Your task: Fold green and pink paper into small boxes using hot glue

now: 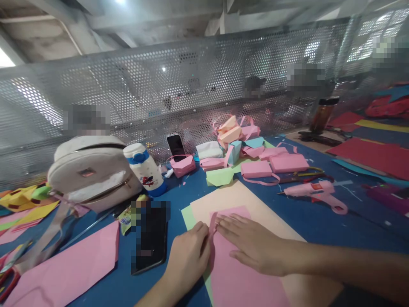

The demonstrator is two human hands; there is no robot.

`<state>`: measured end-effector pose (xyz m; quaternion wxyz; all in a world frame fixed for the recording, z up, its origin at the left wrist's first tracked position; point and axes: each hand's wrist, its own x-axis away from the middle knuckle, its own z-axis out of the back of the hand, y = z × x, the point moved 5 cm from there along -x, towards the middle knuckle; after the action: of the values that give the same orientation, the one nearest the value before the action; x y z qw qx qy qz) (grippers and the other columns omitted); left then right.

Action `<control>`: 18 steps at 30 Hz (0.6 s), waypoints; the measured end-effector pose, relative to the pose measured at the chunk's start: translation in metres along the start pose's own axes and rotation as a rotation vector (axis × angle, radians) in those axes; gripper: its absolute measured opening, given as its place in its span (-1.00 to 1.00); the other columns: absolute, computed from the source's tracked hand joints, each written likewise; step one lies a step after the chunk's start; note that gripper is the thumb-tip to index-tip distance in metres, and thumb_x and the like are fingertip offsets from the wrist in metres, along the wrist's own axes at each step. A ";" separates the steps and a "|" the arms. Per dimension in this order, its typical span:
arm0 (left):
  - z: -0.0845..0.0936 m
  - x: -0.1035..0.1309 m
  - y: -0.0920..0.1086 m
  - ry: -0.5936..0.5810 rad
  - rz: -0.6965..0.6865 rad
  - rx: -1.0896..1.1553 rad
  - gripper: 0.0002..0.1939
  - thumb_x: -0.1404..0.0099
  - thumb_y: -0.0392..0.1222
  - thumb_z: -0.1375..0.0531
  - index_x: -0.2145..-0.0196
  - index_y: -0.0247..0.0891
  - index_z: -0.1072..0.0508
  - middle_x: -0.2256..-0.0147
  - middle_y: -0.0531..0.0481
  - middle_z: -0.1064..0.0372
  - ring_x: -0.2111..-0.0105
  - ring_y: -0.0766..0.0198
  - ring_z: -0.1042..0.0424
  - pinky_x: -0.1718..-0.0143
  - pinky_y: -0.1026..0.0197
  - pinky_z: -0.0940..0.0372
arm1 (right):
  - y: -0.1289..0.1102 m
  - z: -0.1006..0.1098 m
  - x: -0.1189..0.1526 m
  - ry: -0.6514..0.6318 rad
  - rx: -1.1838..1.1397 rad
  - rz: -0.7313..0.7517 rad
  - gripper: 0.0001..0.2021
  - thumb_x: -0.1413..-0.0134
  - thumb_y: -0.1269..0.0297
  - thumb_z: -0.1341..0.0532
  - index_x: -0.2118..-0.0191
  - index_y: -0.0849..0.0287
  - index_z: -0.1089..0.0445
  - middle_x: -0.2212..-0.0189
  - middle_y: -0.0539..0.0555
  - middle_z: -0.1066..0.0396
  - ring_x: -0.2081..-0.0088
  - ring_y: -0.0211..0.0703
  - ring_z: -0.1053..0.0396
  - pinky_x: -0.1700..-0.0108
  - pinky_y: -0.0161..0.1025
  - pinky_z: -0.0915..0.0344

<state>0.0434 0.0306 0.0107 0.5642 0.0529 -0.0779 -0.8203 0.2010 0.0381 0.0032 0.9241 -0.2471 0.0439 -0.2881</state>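
A sheet of pink paper (258, 283) lies on larger peach paper (236, 194), with a green sheet (188, 215) showing beneath at the left. A narrow strip along the pink sheet's left edge is folded up. My left hand (188, 256) is closed at that folded edge, thumb and fingers pinching it; the fingertips are partly hidden. Flat across the pink sheet lies my right hand (252, 245), its fingers stretched out and their tips touching the fold. Nothing is gripped in it.
Ahead stand small folded paper bags (255, 169). A pink glue gun (315, 192) lies at right. Left are a black phone (153, 238), a white-and-blue bottle (145, 170), a white backpack (92, 170), more pink paper (73, 264) and red-handled scissors (9, 279). A perforated metal panel (191, 85) closes the back.
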 end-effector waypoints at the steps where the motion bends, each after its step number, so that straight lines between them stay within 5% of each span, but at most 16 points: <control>1: 0.000 0.001 0.000 0.021 -0.013 -0.001 -0.73 -0.45 -0.29 0.07 0.34 -0.22 -0.37 0.32 -0.04 -0.41 0.34 0.14 -0.50 0.40 0.21 -0.14 | 0.000 0.000 0.000 0.003 -0.010 0.006 -0.36 -0.37 0.14 0.01 -0.41 0.41 0.09 -0.40 0.31 0.20 -0.42 0.08 0.25 -0.42 0.11 0.26; 18: -0.003 0.002 -0.005 0.102 -0.032 0.195 -0.71 -0.44 -0.19 0.08 0.33 -0.19 -0.40 0.34 -0.02 -0.38 0.33 0.18 -0.46 0.36 0.24 -0.15 | 0.003 -0.003 0.001 0.048 -0.006 0.045 -0.37 -0.35 0.17 -0.03 -0.42 0.30 0.10 -0.41 0.23 0.20 -0.43 0.02 0.27 -0.43 0.06 0.27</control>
<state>0.0382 0.0305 0.0069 0.5465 0.1506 -0.1279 -0.8138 0.2027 0.0385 -0.0008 0.9282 -0.2418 0.0725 -0.2732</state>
